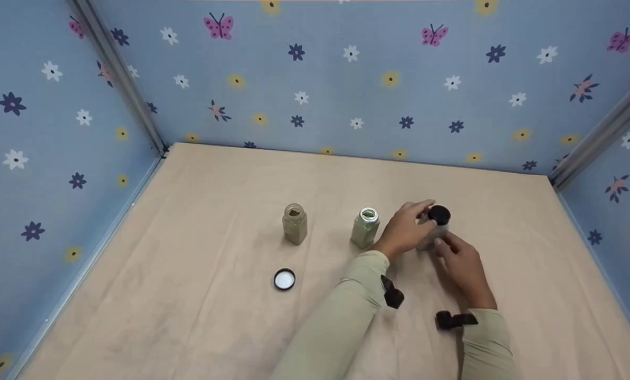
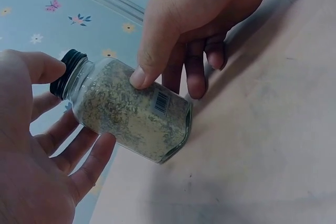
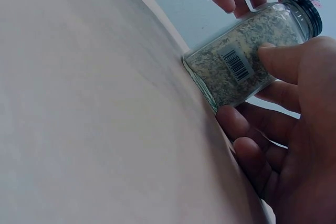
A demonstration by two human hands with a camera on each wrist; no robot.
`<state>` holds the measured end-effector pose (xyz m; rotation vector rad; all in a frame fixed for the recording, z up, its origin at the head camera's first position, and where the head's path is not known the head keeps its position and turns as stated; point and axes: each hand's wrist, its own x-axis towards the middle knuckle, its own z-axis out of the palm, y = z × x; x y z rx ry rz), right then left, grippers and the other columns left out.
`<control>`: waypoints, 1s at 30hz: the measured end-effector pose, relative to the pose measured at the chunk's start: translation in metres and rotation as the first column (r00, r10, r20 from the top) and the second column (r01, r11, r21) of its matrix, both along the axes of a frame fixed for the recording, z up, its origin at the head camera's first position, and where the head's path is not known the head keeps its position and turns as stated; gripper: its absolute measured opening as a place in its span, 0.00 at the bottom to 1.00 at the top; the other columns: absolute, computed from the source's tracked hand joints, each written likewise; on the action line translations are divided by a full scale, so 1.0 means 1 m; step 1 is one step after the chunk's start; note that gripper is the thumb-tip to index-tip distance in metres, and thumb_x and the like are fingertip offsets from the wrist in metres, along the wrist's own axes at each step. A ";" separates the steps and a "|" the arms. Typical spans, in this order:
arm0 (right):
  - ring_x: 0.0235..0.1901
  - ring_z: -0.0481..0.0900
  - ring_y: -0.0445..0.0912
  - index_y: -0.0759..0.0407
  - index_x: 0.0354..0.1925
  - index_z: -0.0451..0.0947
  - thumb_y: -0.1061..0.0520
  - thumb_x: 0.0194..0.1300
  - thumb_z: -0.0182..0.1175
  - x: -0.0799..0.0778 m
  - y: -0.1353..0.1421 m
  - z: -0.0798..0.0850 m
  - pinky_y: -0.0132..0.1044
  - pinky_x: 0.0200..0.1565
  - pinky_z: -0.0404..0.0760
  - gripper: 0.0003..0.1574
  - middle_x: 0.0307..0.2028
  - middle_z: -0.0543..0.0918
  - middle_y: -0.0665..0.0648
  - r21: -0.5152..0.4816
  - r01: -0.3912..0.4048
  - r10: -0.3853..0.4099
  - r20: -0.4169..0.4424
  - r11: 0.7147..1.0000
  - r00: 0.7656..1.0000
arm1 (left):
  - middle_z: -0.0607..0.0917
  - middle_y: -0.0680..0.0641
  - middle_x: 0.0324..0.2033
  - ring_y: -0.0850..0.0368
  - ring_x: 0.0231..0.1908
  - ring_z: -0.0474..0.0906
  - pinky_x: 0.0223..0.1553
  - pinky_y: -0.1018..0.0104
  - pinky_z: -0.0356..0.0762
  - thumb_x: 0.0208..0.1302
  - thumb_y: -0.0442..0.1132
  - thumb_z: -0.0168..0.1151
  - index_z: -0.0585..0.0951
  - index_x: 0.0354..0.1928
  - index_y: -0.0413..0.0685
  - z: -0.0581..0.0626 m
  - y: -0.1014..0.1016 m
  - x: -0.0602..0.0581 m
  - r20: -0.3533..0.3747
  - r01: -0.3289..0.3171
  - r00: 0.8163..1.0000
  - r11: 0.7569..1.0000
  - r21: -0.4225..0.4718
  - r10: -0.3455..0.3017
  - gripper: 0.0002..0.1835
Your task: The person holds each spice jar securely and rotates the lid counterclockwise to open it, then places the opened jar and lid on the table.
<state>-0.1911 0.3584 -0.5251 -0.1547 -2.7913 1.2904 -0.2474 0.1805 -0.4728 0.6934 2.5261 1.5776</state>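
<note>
A capped jar (image 2: 131,106) is held between both hands toward the right side of the table (image 1: 188,274). Its black lid (image 2: 68,74) is pinched by the thumb and forefinger of the left hand (image 1: 407,229), while the other fingers of that hand are spread along the glass. The body of the jar is gripped by the right hand (image 1: 465,266), with the thumb laid on the glass beside a barcode label (image 2: 161,102). Pale, greenish flakes are seen through the clear sides. The jar is tilted in both wrist views; whether its base is touching the table cannot be told with certainty.

Just beside the left wrist, an uncapped green jar (image 1: 365,235) is stood upright, its mouth ringed by a shiny, silvery edge. Farther to the left, a second uncapped jar, the brownish jar (image 1: 295,230), is also stood upright. Nearer the person, below the brownish jar, a loose lid (image 1: 284,279) is laid with its white inside facing up. Light green sleeves (image 1: 331,316) are worn on both arms, and the table is bordered by blue walls (image 1: 325,74) printed with flowers and butterflies.
</note>
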 end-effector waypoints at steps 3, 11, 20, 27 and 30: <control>0.54 0.80 0.59 0.60 0.74 0.63 0.36 0.77 0.47 0.000 -0.001 0.000 0.57 0.59 0.74 0.41 0.66 0.73 0.66 -0.006 0.010 -0.010 0.015 1.000 1.000 | 0.77 0.57 0.54 0.59 0.54 0.76 0.51 0.68 0.74 0.72 0.48 0.57 0.73 0.71 0.62 0.001 0.000 -0.001 0.001 -0.005 1.000 1.000 -0.016 0.005 0.25; 0.54 0.80 0.59 0.60 0.75 0.62 0.35 0.77 0.46 -0.002 -0.001 0.001 0.57 0.57 0.75 0.42 0.66 0.73 0.67 -0.003 0.001 -0.001 0.013 1.000 1.000 | 0.77 0.56 0.55 0.59 0.53 0.76 0.51 0.68 0.74 0.72 0.49 0.58 0.76 0.68 0.61 0.001 0.000 -0.003 -0.003 -0.013 1.000 1.000 -0.010 0.013 0.24; 0.52 0.81 0.57 0.59 0.74 0.63 0.36 0.77 0.47 -0.002 -0.001 -0.001 0.55 0.54 0.78 0.40 0.66 0.73 0.65 -0.013 -0.008 0.007 -0.009 1.000 1.000 | 0.78 0.55 0.54 0.55 0.56 0.76 0.53 0.69 0.73 0.72 0.48 0.60 0.77 0.67 0.59 -0.002 -0.002 -0.003 0.003 0.008 1.000 0.999 0.032 -0.008 0.23; 0.52 0.81 0.57 0.57 0.75 0.63 0.35 0.77 0.47 -0.002 -0.001 -0.004 0.56 0.56 0.76 0.41 0.66 0.73 0.64 -0.022 -0.007 0.007 0.003 1.000 1.000 | 0.78 0.56 0.54 0.55 0.57 0.76 0.54 0.67 0.73 0.71 0.49 0.60 0.77 0.67 0.59 -0.004 -0.004 -0.001 0.018 0.005 1.000 0.998 0.061 -0.006 0.23; 0.52 0.81 0.57 0.56 0.75 0.63 0.34 0.76 0.47 -0.001 0.000 -0.004 0.55 0.55 0.77 0.41 0.65 0.75 0.64 -0.030 -0.001 0.001 -0.004 1.000 1.000 | 0.78 0.56 0.53 0.55 0.57 0.77 0.54 0.68 0.73 0.72 0.49 0.60 0.77 0.66 0.58 -0.005 -0.001 -0.003 0.002 0.005 1.000 0.999 0.054 -0.005 0.23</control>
